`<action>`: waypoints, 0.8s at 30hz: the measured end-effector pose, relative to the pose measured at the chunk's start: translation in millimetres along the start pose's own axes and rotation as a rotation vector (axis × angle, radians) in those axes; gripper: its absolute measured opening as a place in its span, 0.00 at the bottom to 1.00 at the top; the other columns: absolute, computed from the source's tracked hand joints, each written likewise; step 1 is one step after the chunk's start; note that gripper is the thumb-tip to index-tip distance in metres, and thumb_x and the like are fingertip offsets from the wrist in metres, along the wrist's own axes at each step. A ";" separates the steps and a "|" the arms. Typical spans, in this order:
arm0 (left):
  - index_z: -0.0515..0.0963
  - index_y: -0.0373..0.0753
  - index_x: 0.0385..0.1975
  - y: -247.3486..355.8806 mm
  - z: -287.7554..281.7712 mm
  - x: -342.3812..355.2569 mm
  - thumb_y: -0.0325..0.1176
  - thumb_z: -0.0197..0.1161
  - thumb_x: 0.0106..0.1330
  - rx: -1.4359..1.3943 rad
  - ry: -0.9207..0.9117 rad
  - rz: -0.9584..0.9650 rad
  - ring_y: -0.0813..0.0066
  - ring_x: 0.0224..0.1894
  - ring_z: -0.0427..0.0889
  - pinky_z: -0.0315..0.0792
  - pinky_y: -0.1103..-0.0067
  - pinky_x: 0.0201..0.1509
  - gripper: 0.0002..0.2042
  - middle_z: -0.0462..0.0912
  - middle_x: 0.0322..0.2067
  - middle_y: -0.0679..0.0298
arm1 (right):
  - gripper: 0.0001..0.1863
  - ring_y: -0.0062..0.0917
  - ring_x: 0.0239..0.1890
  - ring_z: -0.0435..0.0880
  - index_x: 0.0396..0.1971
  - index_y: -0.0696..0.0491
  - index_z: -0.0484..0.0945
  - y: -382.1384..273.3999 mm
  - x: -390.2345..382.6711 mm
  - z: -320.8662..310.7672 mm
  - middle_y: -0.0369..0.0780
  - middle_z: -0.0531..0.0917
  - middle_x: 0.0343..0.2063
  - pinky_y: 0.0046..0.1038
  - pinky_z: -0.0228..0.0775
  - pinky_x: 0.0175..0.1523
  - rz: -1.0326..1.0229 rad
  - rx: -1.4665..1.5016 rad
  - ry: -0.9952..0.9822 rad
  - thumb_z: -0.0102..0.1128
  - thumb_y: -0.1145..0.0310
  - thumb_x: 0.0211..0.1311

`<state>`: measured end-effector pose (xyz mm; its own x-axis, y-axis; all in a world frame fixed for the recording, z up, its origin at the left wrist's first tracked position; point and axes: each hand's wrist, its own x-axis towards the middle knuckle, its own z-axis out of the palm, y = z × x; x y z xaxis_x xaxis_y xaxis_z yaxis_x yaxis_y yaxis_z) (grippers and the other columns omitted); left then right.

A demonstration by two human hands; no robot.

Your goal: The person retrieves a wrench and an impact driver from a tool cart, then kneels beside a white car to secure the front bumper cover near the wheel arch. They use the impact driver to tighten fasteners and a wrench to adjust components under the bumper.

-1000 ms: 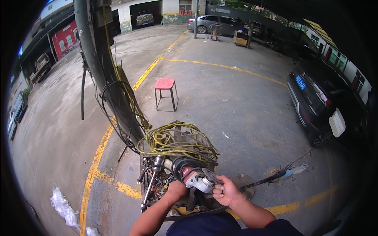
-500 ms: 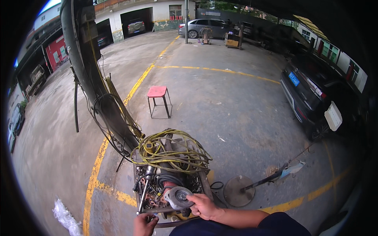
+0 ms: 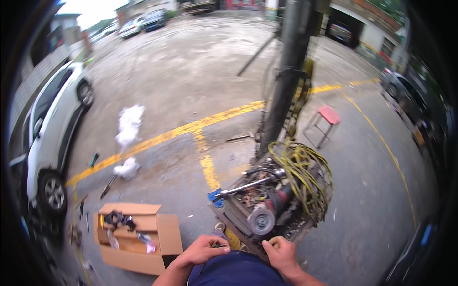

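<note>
My left hand (image 3: 206,249) is closed around small dark pieces (image 3: 219,245), perhaps metal hardware; blur hides their kind. My right hand (image 3: 282,255) has its fingers curled into a pinch beside the near edge of a metal cart (image 3: 234,224). Whatever it may hold is hidden. Just beyond the right hand, an angle grinder (image 3: 282,199) with a red body lies on the cart, its round grey disc (image 3: 262,221) facing up. A long chrome-coloured wrench (image 3: 248,185) rests across the loose metal parts on the cart. A yellow-green hose (image 3: 312,174) is coiled over its far right side.
An open cardboard box (image 3: 138,257) with bagged parts stands on the floor at left. Beyond it are a white car (image 3: 56,124) and white plastic wrap (image 3: 130,125). A pole (image 3: 286,81) with hanging cables rises behind the cart. A red stool (image 3: 328,114) stands to the right.
The view has swung left, bringing the box and white car into sight. My right hand has let go of the grinder's disc end, which now lies on the cart.
</note>
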<state>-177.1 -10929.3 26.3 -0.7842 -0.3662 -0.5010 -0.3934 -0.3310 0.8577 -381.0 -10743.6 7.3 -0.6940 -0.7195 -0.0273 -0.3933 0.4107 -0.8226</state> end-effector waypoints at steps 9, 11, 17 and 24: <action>0.81 0.35 0.40 -44.1 21.5 -77.0 0.33 0.67 0.64 -0.202 0.191 0.133 0.88 0.33 0.73 0.66 0.86 0.36 0.10 0.81 0.31 0.71 | 0.11 0.30 0.24 0.84 0.39 0.57 0.83 -79.3 -19.7 55.1 0.43 0.83 0.25 0.26 0.75 0.29 -0.672 0.294 -0.595 0.69 0.72 0.55; 0.82 0.36 0.40 -50.2 17.8 -95.9 0.33 0.66 0.64 -0.262 0.191 0.166 0.91 0.28 0.70 0.63 0.88 0.30 0.09 0.79 0.28 0.74 | 0.11 0.30 0.23 0.84 0.37 0.56 0.83 -87.6 -30.9 67.2 0.43 0.84 0.25 0.26 0.74 0.28 -0.778 0.304 -0.598 0.69 0.73 0.54; 0.81 0.37 0.40 -96.1 0.1 -167.0 0.33 0.65 0.65 -0.381 0.276 0.318 0.91 0.25 0.69 0.61 0.89 0.26 0.08 0.77 0.26 0.75 | 0.09 0.28 0.20 0.82 0.35 0.57 0.83 -118.0 -86.8 119.4 0.42 0.83 0.22 0.24 0.71 0.26 -0.872 0.320 -0.650 0.69 0.77 0.51; 0.79 0.37 0.43 -156.5 -25.8 -313.4 0.35 0.62 0.67 -0.579 0.325 0.268 0.90 0.19 0.61 0.54 0.87 0.20 0.10 0.70 0.21 0.76 | 0.07 0.29 0.23 0.83 0.31 0.58 0.83 -176.9 -182.5 194.6 0.41 0.83 0.23 0.23 0.72 0.29 -0.950 0.415 -0.909 0.69 0.78 0.49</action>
<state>142.6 -10785.1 46.1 -0.6003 -0.7102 -0.3677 0.1818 -0.5689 0.8021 -67.5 -10793.9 47.3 0.4347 -0.8024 0.4088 -0.1713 -0.5193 -0.8372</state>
